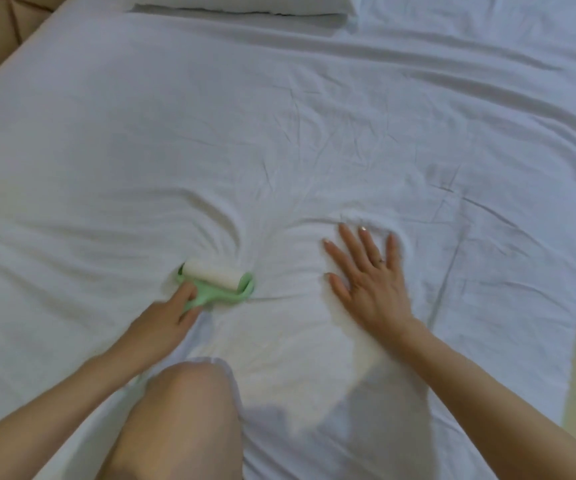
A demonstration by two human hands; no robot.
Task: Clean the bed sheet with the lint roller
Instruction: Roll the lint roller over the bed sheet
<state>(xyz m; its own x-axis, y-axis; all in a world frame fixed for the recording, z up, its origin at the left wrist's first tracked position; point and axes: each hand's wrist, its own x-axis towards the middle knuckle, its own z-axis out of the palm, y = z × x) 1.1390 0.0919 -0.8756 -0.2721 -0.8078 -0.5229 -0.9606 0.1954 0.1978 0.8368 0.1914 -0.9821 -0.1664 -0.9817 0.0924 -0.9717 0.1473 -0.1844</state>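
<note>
Our left hand (161, 315) grips the lint roller (214, 279); our right hand (366, 282), fingers spread, presses the bed sheet (279, 133). The sheet may bunch and jam the roller.

White sheet (279, 133) (green-framed roller (215, 280))

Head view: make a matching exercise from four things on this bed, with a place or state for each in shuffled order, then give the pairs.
Column 1
1. lint roller
2. right hand
3. pillow
4. left hand

Column 2
A. lies at the far end of the bed sheet
B. flat on the sheet, fingers spread
C. grips the green handle
D. white roll down on the sheet, wrinkles bunched just beyond it

Pairs: 1-D, 2-B, 3-A, 4-C
</note>
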